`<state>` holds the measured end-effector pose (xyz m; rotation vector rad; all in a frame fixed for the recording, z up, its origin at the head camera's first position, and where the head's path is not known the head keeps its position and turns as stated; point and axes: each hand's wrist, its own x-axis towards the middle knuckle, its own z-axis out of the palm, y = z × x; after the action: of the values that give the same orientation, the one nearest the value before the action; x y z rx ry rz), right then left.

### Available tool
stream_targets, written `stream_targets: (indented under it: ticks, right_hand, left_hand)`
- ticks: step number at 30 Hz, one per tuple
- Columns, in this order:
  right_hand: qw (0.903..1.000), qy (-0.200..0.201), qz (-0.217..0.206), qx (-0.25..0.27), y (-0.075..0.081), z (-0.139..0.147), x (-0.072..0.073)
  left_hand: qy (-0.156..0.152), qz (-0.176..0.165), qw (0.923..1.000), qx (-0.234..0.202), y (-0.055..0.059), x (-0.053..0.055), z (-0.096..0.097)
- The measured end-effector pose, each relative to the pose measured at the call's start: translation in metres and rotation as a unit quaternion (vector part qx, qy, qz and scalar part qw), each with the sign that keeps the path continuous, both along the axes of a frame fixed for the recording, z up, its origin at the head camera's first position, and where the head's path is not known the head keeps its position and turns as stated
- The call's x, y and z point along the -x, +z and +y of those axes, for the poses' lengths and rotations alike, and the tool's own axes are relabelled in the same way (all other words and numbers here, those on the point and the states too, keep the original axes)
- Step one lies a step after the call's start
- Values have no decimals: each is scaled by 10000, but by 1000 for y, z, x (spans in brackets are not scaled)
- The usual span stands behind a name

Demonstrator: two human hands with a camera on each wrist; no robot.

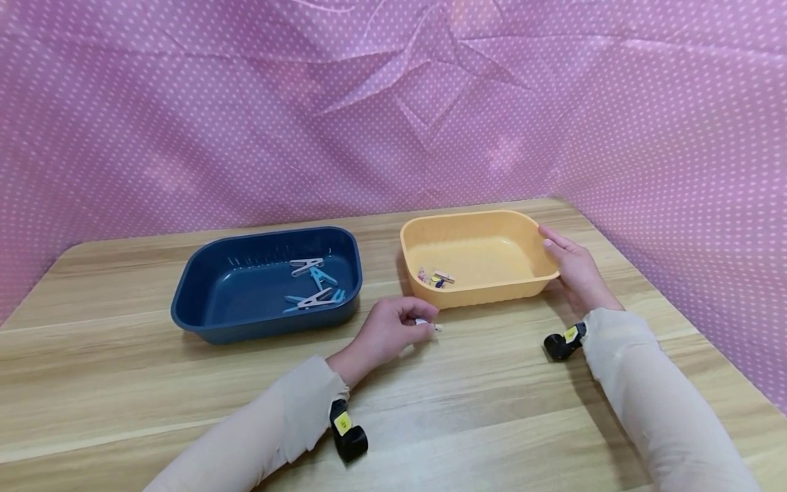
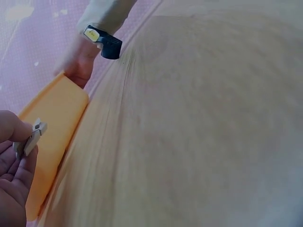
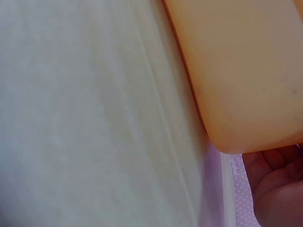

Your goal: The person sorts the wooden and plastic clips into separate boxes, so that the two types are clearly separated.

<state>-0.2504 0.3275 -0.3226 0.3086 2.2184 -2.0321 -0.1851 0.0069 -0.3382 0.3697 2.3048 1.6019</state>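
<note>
My left hand (image 1: 393,331) pinches a small pale wooden clothespin (image 2: 34,138) between thumb and fingers, just in front of the yellow basin (image 1: 492,295). In the head view, fingers cover most of that clothespin. At the basin's right end, my right hand (image 1: 578,273) grips the rim; the right wrist view has its fingers against the outer wall, partly out of frame. Inside the yellow basin's near left corner lie several small clothespins (image 1: 444,277). The dark blue basin (image 1: 240,333) stands to the left, with several larger light blue and pale clothespins (image 1: 316,298) in its right part.
Both basins stand on a wood-grain table (image 1: 492,403). A pink polka-dot cloth (image 1: 369,137) hangs behind the table and along its right side. Each wrist carries a small black camera (image 1: 349,434).
</note>
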Motion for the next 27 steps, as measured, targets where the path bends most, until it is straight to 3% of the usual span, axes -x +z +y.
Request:
stream_targets:
  ticks: [23,27]
  right_hand:
    - [9998,76,76,-187,-1,1,0]
    - [9999,69,95,24,-1,1,0]
  left_hand:
    - [246,227,9982,-497,8,-5,-2]
    - [270,363,9973,-585,9,-5,-1]
